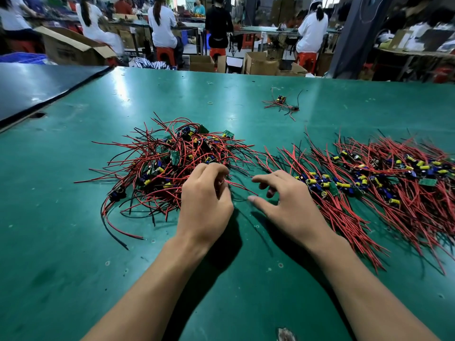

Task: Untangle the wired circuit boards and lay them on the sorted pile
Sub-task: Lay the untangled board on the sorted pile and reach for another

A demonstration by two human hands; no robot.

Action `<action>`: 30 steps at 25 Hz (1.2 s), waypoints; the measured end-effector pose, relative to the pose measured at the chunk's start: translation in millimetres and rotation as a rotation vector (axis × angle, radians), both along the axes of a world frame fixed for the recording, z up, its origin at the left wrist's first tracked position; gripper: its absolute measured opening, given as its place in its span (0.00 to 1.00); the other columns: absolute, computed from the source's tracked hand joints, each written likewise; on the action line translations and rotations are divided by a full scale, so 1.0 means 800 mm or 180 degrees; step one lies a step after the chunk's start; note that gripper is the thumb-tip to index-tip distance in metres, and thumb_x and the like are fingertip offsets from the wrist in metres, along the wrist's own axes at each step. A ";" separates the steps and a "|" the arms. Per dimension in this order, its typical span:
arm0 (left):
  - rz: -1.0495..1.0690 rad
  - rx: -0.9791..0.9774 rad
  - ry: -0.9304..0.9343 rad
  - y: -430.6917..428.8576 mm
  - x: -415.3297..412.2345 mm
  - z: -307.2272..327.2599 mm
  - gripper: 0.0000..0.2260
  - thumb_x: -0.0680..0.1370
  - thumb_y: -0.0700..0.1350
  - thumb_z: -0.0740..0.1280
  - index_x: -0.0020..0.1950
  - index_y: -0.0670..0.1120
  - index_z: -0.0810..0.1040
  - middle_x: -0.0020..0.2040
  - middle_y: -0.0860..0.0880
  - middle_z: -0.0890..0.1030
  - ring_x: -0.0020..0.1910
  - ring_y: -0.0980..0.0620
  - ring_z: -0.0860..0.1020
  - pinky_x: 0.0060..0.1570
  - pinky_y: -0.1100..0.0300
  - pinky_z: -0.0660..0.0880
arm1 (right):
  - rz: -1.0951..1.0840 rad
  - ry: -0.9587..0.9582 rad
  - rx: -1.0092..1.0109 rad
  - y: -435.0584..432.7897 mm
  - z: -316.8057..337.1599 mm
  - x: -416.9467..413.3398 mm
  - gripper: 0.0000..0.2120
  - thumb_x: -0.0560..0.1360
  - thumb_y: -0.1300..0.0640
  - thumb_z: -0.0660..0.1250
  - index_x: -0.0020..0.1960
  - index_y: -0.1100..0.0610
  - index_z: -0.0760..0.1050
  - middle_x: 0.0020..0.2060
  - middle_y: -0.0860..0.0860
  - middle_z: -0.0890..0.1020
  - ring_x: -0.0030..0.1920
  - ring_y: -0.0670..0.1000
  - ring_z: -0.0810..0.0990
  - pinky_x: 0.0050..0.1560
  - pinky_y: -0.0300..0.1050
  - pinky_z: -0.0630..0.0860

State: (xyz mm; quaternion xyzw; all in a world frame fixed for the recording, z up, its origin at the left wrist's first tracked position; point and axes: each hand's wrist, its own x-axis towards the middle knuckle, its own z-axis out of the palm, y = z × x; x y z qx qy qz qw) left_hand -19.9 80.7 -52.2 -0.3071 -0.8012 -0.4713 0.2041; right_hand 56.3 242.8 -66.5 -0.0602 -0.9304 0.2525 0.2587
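Leftmost on the bench (61, 242), partway toward its left edge, lies one tangled heap (172, 163) of circuit boards on red and black leads, too knotted to count singly. At the heap's near right fringe the left hand (204, 203) is curled, fingertips and thumb pinching one red wire (240, 187). The wire leaves the pinch running rightward and a little toward the near edge, and its free end stops just short of the other thumb, so its long axis spans the gap between the two hands. The right hand (285, 200) has its fingers loosely spread and holds nothing. It is the nearer hand to the one sorted pile (374, 183), which starts just beside it and fans out to the right edge with leads combed roughly parallel. I judge the board on this wire must be drawn rightward, out of the heap. One small stray bunch (280, 104) sits well apart, toward the far edge.
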 end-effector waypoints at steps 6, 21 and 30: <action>-0.0317 0.0239 0.0478 0.004 0.009 -0.001 0.11 0.69 0.28 0.70 0.48 0.39 0.81 0.43 0.46 0.80 0.42 0.53 0.76 0.46 0.65 0.73 | 0.0540 0.0393 -0.0342 -0.030 0.002 -0.001 0.26 0.72 0.61 0.73 0.69 0.54 0.76 0.49 0.49 0.82 0.46 0.46 0.79 0.54 0.37 0.75; -0.0429 0.0309 0.1160 0.009 0.017 -0.004 0.03 0.75 0.35 0.67 0.47 0.38 0.80 0.47 0.43 0.78 0.47 0.45 0.76 0.49 0.55 0.75 | 0.0123 0.0062 -0.2939 -0.034 0.012 -0.005 0.03 0.77 0.60 0.71 0.48 0.58 0.84 0.44 0.54 0.87 0.43 0.49 0.83 0.43 0.42 0.79; 0.0283 -0.0488 -0.0746 0.006 -0.005 -0.025 0.09 0.74 0.46 0.69 0.48 0.50 0.69 0.41 0.51 0.80 0.40 0.45 0.79 0.42 0.52 0.75 | 0.0199 0.0372 -0.3588 -0.029 0.021 -0.002 0.05 0.76 0.57 0.72 0.46 0.56 0.86 0.43 0.54 0.87 0.40 0.48 0.80 0.41 0.36 0.76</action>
